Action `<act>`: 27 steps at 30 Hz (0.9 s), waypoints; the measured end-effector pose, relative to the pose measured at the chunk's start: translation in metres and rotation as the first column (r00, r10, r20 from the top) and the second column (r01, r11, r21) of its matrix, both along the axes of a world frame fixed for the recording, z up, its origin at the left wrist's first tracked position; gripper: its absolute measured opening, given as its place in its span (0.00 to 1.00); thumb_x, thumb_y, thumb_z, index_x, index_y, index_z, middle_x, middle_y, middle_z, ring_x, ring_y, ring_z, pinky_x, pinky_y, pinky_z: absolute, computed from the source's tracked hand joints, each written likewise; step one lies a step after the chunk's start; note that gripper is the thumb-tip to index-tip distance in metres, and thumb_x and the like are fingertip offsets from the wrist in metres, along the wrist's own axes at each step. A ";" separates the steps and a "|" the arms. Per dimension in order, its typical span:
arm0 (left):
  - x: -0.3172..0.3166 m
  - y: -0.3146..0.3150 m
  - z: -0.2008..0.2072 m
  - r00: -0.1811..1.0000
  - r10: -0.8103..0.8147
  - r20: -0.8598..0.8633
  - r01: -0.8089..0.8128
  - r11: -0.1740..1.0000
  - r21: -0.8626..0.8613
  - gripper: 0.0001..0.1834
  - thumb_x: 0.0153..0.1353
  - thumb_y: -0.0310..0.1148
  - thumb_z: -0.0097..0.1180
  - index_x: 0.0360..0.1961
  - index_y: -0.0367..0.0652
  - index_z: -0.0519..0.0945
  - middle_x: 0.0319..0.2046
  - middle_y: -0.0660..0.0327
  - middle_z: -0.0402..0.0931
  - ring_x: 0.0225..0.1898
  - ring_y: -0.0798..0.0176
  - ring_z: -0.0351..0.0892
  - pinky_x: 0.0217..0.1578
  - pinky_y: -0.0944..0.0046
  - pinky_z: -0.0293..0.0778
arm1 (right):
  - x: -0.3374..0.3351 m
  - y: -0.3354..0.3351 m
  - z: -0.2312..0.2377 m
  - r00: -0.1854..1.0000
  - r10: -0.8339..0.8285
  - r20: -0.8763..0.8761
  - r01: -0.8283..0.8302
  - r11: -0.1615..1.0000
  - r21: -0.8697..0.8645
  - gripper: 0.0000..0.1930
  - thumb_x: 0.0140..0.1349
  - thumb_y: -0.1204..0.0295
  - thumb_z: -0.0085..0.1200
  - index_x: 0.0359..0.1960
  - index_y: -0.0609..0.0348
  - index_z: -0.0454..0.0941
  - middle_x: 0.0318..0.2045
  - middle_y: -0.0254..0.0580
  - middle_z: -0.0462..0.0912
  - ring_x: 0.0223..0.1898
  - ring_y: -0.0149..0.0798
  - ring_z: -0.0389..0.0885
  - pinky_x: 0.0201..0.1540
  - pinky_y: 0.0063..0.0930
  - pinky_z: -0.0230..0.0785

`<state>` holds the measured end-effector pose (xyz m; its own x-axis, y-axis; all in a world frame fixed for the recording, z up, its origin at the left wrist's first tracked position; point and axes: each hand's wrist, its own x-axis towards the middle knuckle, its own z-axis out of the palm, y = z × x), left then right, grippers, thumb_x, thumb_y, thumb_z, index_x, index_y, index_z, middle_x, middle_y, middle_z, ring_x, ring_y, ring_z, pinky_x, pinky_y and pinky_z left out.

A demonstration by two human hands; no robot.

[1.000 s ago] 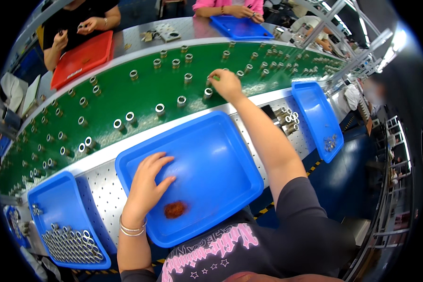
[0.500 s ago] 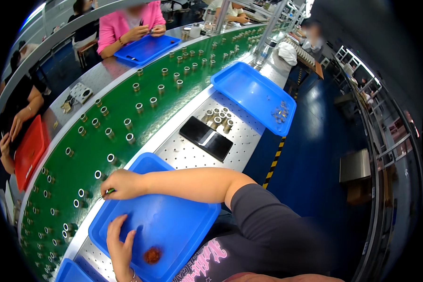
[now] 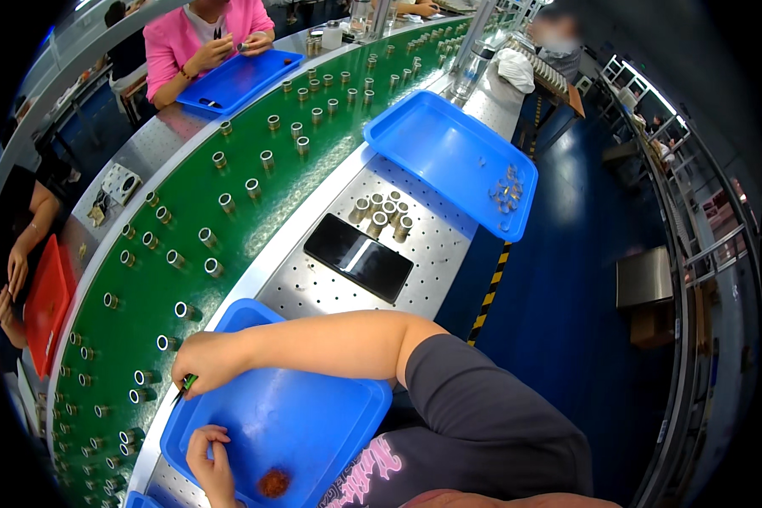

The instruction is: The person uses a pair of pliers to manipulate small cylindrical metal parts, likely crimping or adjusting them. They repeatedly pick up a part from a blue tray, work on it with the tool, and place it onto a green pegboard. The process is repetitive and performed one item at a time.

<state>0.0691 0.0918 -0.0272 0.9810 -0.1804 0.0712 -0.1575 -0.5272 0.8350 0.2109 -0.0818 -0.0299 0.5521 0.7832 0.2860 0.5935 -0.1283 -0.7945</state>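
My right hand (image 3: 207, 364) is closed on slim green-and-black tweezers (image 3: 188, 386), their dark tips pointing down over the belt-side rim of a blue tray (image 3: 313, 415). The right forearm crosses above this tray. Over its near left part is my left hand (image 3: 209, 461), fingers loosely bent, with nothing visible in them. Beside that hand a small reddish-brown clump (image 3: 273, 483) lies in the tray. Just beyond my right hand, short metal sleeves (image 3: 167, 343) stand on a green conveyor belt (image 3: 254, 229).
On the perforated metal bench (image 3: 300, 292) lie a black phone (image 3: 358, 256) and several grouped metal sleeves (image 3: 378, 222). Farther off, a second blue tray (image 3: 440, 144) holds small clear pieces (image 3: 508, 193). Across the belt, co-workers sit at a blue tray (image 3: 241, 80) and a red tray (image 3: 46, 305).
The view has shifted slightly. My left hand's spread fingers have curled in. My right hand has turned, keeping hold of the tweezers, whose tips now angle more downward.
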 end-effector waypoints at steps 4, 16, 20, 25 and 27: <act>-0.002 0.002 0.013 0.995 -0.015 -0.102 0.020 0.998 0.054 0.08 0.50 0.16 0.43 0.21 0.36 0.73 0.27 0.54 0.77 0.32 0.60 0.75 0.37 0.65 0.69 | -0.002 -0.002 0.004 1.000 -0.008 -0.013 0.007 0.999 -0.043 0.11 0.48 0.64 0.59 0.30 0.55 0.81 0.27 0.44 0.81 0.30 0.47 0.79 0.33 0.37 0.69; -0.010 -0.007 0.017 0.996 -0.074 -0.056 0.077 0.995 0.059 0.04 0.51 0.17 0.48 0.26 0.33 0.76 0.26 0.56 0.74 0.31 0.61 0.74 0.35 0.68 0.68 | -0.004 -0.003 0.012 0.997 -0.007 -0.080 0.007 1.000 0.002 0.10 0.49 0.65 0.58 0.31 0.57 0.81 0.29 0.43 0.82 0.32 0.46 0.79 0.36 0.35 0.70; -0.011 -0.003 0.013 0.994 -0.113 -0.001 0.113 0.989 0.098 0.04 0.51 0.17 0.49 0.27 0.33 0.76 0.27 0.55 0.74 0.32 0.59 0.74 0.36 0.67 0.68 | -0.005 -0.002 0.013 0.996 -0.004 -0.086 0.004 1.000 0.000 0.10 0.49 0.65 0.58 0.30 0.57 0.81 0.29 0.44 0.82 0.32 0.46 0.79 0.35 0.35 0.70; -0.011 0.002 0.009 0.989 -0.130 -0.075 0.134 0.990 0.052 0.07 0.50 0.16 0.46 0.24 0.36 0.76 0.26 0.55 0.75 0.33 0.53 0.75 0.50 0.57 0.66 | -0.004 -0.002 0.011 0.993 0.000 -0.117 -0.001 1.000 -0.007 0.10 0.49 0.66 0.58 0.31 0.57 0.80 0.29 0.44 0.82 0.33 0.46 0.80 0.36 0.34 0.70; -0.007 0.003 0.011 0.982 -0.178 -0.071 0.180 0.983 0.034 0.06 0.51 0.17 0.46 0.25 0.36 0.76 0.26 0.55 0.75 0.32 0.53 0.75 0.51 0.56 0.66 | -0.004 -0.001 0.011 0.996 0.004 -0.087 -0.005 1.000 -0.014 0.11 0.49 0.65 0.58 0.31 0.57 0.80 0.29 0.44 0.82 0.33 0.46 0.80 0.36 0.34 0.70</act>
<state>0.0619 0.0951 -0.0167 0.9349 -0.3549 -0.0045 -0.1967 -0.5286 0.8257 0.2073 -0.0829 -0.0193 0.5711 0.7893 0.2257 0.5229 -0.1378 -0.8412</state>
